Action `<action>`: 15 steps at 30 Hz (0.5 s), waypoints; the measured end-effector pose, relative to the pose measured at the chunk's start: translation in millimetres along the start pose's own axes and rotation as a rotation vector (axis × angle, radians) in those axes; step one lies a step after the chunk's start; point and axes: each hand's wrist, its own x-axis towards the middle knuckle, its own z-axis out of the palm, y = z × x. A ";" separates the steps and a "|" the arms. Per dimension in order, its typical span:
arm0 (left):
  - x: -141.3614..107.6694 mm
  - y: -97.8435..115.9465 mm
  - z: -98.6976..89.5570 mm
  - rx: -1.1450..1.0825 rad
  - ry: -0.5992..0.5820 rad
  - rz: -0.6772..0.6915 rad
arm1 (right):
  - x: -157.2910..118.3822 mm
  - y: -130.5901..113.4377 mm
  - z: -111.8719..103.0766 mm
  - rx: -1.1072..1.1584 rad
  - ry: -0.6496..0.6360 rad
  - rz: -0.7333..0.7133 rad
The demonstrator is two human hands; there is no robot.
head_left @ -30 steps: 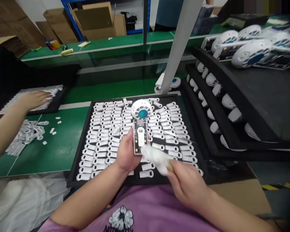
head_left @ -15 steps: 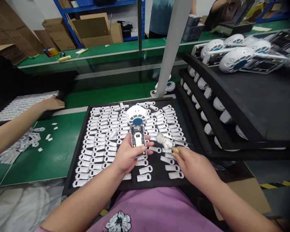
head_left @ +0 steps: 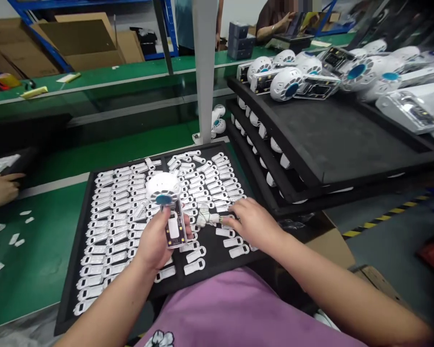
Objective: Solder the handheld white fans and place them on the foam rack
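My left hand (head_left: 159, 236) is closed around a small device with a round white head (head_left: 162, 187), a blue disc and a clear rectangular body that shows a circuit board. A white piece lies on that board (head_left: 174, 227), and my thumb presses near the neck. Over the black tray (head_left: 70, 270), my right hand (head_left: 253, 221) has its thumb and forefinger apart. Near the thumb tip lies a lumpy white, string-wound bundle (head_left: 204, 217) on a short stick. Thin pointed tweezers (head_left: 222, 198) extend under the forefinger. Rows of white tag-shaped plastic pieces (head_left: 198, 266) cover much of the tray.
Stacked black foam trays (head_left: 292, 185) on the right bear more of the white-headed devices (head_left: 289, 84). A grey post (head_left: 204, 72) rises behind my tray. Another person's hand (head_left: 2, 190) is at the left, near loose white scraps (head_left: 14, 238) on the green table (head_left: 50, 274).
My view has swung right. My left thumb has slid up toward the device's neck. My right hand has come off the bundle's stick and its fingers have moved over the tweezers.
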 end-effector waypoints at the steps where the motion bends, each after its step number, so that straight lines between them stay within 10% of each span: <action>1: -0.5 -0.4 0.5 0.027 0.022 0.000 | 8.2 0.7 -0.9 -0.041 0.015 -0.002; 9: -14.8 5.1 4.8 0.202 -0.045 -0.006 | 43.5 8.7 6.5 -0.141 -0.010 -0.006; 15: -11.2 -3.9 2.2 0.477 -0.068 0.026 | 24.2 -37.8 -27.9 0.142 0.578 -0.206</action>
